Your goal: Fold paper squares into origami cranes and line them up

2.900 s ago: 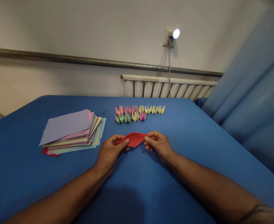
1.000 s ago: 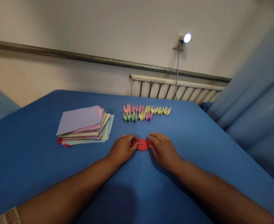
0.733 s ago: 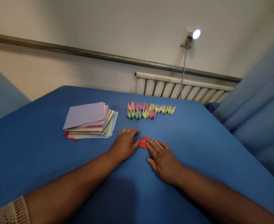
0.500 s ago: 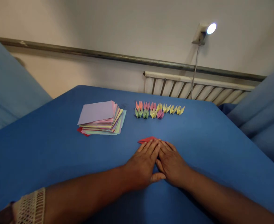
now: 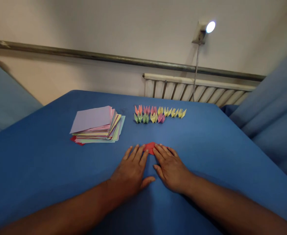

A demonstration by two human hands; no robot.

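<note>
A small folded red paper piece (image 5: 149,147) lies on the blue table (image 5: 207,143), mostly covered by my fingertips. My left hand (image 5: 131,169) lies flat with fingers stretched out, its tips at the red piece's left edge. My right hand (image 5: 170,166) lies flat too, fingers pressing on the piece's right part. Neither hand grips anything.
A stack of coloured paper sheets (image 5: 97,124) lies to the far left. Two rows of several small folded paper pieces (image 5: 159,114) stand beyond my hands. A radiator (image 5: 194,91) and a wall lamp (image 5: 205,29) are behind the table. Blue curtains (image 5: 275,104) hang at both sides.
The long red folded paper I held up between both hands is now a smaller piece down on the table. My hands went from pinching it to pressing flat on it. The view has shifted.
</note>
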